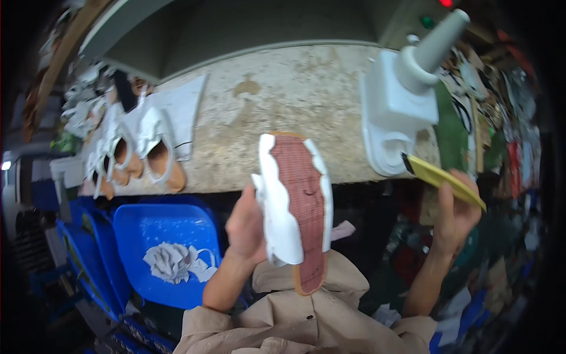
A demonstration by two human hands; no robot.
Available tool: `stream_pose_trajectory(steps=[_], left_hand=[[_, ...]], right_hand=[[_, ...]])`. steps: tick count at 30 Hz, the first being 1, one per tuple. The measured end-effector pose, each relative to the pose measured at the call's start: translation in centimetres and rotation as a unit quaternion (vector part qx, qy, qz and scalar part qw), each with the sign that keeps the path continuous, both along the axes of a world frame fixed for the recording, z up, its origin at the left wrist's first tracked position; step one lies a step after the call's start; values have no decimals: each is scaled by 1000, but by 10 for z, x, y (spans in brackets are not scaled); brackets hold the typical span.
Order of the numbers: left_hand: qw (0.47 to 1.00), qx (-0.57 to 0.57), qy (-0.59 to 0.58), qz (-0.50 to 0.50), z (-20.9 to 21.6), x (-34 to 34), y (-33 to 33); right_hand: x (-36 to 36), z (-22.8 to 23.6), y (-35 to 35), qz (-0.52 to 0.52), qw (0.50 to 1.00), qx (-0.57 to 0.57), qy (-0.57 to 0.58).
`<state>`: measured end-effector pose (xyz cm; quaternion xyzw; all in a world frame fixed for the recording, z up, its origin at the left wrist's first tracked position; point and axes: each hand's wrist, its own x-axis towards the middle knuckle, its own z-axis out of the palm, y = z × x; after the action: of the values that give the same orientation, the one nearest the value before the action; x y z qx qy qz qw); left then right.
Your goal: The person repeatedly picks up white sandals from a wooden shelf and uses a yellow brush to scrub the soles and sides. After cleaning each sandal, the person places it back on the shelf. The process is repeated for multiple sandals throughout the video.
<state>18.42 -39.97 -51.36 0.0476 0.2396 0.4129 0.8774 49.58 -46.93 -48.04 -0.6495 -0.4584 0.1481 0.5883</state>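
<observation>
In front of my chest, my left hand [244, 227] is closed on the side of a sandal [300, 194]. Its reddish-brown, ribbed underside faces up, with white scalloped upper edges folded over both long sides. One narrow end of the sole, rimmed in tan, points toward me. Over on the right, my right hand [457, 212] grips a flat yellow brush [445, 180] whose dark tip points up and left. That tip is beside the round cup of a white dispenser pot [401, 100] with a grey cone-shaped top. My left fingers are partly hidden behind the sandal.
Several white-strapped sandals [156, 144] stand at the left of the worn workbench [236, 118]. Below them, a blue plastic chair [168, 227] carries a heap of pale scraps [177, 262]. Beyond the pot, the right side is crowded with leather pieces and other clutter.
</observation>
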Motion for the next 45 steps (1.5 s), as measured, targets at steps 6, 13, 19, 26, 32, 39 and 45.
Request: stream_pose_trajectory(steps=[6, 13, 19, 26, 32, 39, 45], left_hand=[[996, 8, 80, -36, 3, 4, -7], [988, 5, 153, -1, -28, -23, -19], [982, 30, 183, -15, -30, -27, -24], [969, 88, 223, -63, -8, 2, -11], [962, 138, 203, -118, 13, 12, 0], [946, 179, 248, -106, 12, 7, -5], [955, 156, 228, -103, 10, 3, -7]], right_hand=[[45, 10, 42, 203, 964, -140, -103], [49, 9, 66, 305, 924, -171, -154], [53, -1, 76, 272, 919, -262, 114], [21, -7, 51, 253, 900, -215, 282], [-69, 3, 43, 237, 921, -72, 302], [-78, 4, 41, 227, 956, -3, 185], [-80, -6, 33, 268, 946, 42, 175]])
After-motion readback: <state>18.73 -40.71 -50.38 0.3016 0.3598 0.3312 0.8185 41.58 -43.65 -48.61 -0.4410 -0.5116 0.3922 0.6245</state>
